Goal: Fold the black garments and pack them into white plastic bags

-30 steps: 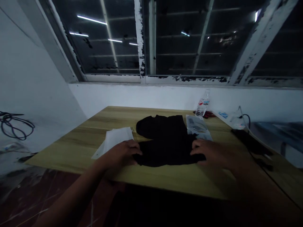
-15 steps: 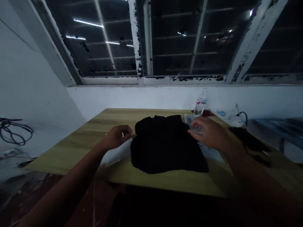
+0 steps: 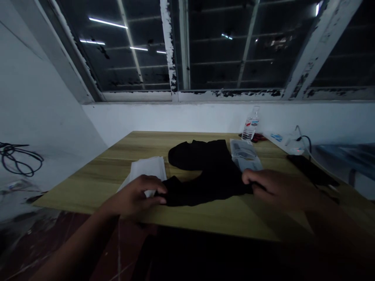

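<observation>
A pair of black pants lies on the wooden table, its two legs pointing left with a gap of bare wood between them. At the end of the nearer leg, my left hand is closed with thumb and fingers pinching the cloth. My right hand grips the near right corner of the pants, fingers curled round the fabric. White sheets or flat packets rest just beyond my left hand. Clear plastic packets lie beyond my right hand, beside the pants.
Toward the back right of the table stands a water bottle with a dark red item next to it. A black flat object and a cable are at the right. The wall and window rise behind the table.
Both hands have come down nearer to me and now grip the pants. The near part of the cloth has shifted, so a gap shows between the legs and the packets are more exposed.
</observation>
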Available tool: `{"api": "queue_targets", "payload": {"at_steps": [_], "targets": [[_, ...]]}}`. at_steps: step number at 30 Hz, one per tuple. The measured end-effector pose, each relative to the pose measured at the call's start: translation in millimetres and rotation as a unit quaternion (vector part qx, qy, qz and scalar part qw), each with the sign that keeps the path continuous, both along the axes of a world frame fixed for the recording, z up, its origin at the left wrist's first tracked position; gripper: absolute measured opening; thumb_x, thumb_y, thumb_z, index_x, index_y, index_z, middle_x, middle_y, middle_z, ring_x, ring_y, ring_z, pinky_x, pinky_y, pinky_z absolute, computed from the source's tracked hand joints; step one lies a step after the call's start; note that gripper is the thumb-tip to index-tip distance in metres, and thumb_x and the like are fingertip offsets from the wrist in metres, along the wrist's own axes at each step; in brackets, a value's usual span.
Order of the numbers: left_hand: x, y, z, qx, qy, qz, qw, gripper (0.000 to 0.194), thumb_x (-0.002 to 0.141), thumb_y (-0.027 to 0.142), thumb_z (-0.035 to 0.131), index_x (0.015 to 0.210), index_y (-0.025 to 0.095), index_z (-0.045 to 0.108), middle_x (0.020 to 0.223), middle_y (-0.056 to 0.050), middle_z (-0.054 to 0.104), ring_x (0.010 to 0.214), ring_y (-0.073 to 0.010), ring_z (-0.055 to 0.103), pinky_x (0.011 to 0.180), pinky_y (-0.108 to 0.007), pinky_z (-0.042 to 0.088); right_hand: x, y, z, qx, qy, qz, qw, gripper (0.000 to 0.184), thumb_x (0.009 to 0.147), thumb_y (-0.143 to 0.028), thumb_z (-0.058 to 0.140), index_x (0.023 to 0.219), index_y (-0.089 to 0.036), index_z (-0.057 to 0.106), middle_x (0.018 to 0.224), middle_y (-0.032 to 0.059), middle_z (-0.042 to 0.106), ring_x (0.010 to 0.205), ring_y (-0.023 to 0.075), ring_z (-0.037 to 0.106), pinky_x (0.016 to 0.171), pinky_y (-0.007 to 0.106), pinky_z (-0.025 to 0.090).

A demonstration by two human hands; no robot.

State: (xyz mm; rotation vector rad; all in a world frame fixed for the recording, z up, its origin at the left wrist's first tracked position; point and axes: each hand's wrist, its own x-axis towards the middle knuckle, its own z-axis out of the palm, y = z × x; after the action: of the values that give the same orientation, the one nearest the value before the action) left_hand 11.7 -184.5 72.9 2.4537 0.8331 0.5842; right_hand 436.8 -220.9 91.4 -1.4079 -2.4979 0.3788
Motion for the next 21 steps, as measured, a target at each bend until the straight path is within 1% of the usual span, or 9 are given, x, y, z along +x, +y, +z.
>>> {"api": "queue_targets", "payload": {"at_steps": [4,6,8,11,14,16,18,20,21], "targets": [[-8.2,6.1,30.6,-0.029,-0.054,0.060,0.996,0.032,0.098,0.042,0.062,0.077,0.020,0.074,0.067,-0.001,0.069,0.060,-0.0140,0.061,0.057,-0.025,0.049,14.6,-3.7,15.4,0.010,0.045,0.010,0.999,0.020,0.090,-0.035,0.063,0.109,-0.030,0.061,0.097,0.0021,0.073,0.081,0.0218,0.068,0.070,0.033,0.050],[-8.1,19.4,36.7,-0.033,-0.072,0.091,0.993,0.039,0.098,0.046,0.061,0.074,0.019,0.073,0.066,-0.001,0.068,0.060,-0.0140,0.059,0.056,-0.025,0.048,18.3,4.7,17.8,0.015,0.034,0.006,0.999,0.032,0.085,-0.042,0.072,0.113,-0.030,0.064,0.103,0.0031,0.075,0.085,0.0233,0.070,0.069,0.033,0.051],[-6.0,40.0,37.9,-0.039,-0.079,0.130,0.988,0.044,0.096,0.053,0.062,0.072,0.018,0.074,0.066,-0.002,0.068,0.060,-0.0149,0.060,0.057,-0.026,0.049,20.0,21.9,20.9,0.039,0.019,0.002,0.999,0.028,0.084,-0.043,0.071,0.109,-0.030,0.069,0.101,0.0030,0.077,0.082,0.0233,0.071,0.069,0.033,0.051],[0.1,84.0,40.7,-0.015,-0.117,0.213,0.970,0.049,0.085,0.065,0.070,0.078,0.017,0.079,0.071,-0.003,0.073,0.066,-0.0184,0.064,0.062,-0.029,0.051,20.9,60.1,32.3,0.146,0.056,-0.042,0.987,0.020,0.086,-0.041,0.065,0.098,-0.030,0.077,0.092,0.0011,0.079,0.078,0.0230,0.072,0.074,0.036,0.054],[9.7,135.9,55.2,0.067,-0.213,0.264,0.938,0.058,0.074,0.076,0.073,0.081,0.018,0.080,0.073,-0.004,0.074,0.070,-0.0199,0.066,0.065,-0.030,0.053,20.6,100.7,52.1,0.300,0.163,-0.160,0.926,0.021,0.087,-0.038,0.064,0.098,-0.030,0.080,0.093,0.0003,0.081,0.085,0.0245,0.074,0.080,0.038,0.056],[16.3,166.7,68.7,0.166,-0.244,0.244,0.924,0.058,0.074,0.076,0.074,0.080,0.019,0.079,0.085,-0.006,0.076,0.081,-0.0214,0.069,0.071,-0.031,0.054,19.2,121.9,64.7,0.386,0.207,-0.192,0.878,0.024,0.088,-0.035,0.063,0.103,-0.027,0.081,0.098,0.0027,0.081,0.090,0.0260,0.075,0.085,0.041,0.057],[20.2,189.2,77.6,0.241,-0.249,0.220,0.912,0.056,0.077,0.075,0.072,0.079,0.019,0.079,0.093,-0.009,0.077,0.088,-0.0226,0.070,0.073,-0.032,0.055,17.5,135.7,70.2,0.434,0.221,-0.179,0.855,0.026,0.089,-0.032,0.062,0.105,-0.024,0.081,0.103,0.0057,0.081,0.095,0.0276,0.075,0.090,0.043,0.057],[19.1,202.0,74.7,0.277,-0.231,0.185,0.914,0.052,0.080,0.072,0.071,0.082,0.020,0.080,0.103,-0.011,0.078,0.094,-0.0232,0.070,0.079,-0.034,0.056,16.9,142.5,63.8,0.425,0.228,-0.160,0.861,0.026,0.089,-0.031,0.062,0.106,-0.023,0.081,0.105,0.0067,0.081,0.100,0.0277,0.074,0.090,0.042,0.057],[16.5,205.2,67.8,0.275,-0.214,0.159,0.924,0.050,0.082,0.070,0.071,0.084,0.021,0.080,0.108,-0.012,0.077,0.097,-0.0231,0.070,0.084,-0.035,0.057,17.5,143.6,55.8,0.398,0.233,-0.152,0.874,0.026,0.089,-0.031,0.062,0.107,-0.024,0.080,0.105,0.0062,0.081,0.100,0.0273,0.074,0.089,0.042,0.057]]}}
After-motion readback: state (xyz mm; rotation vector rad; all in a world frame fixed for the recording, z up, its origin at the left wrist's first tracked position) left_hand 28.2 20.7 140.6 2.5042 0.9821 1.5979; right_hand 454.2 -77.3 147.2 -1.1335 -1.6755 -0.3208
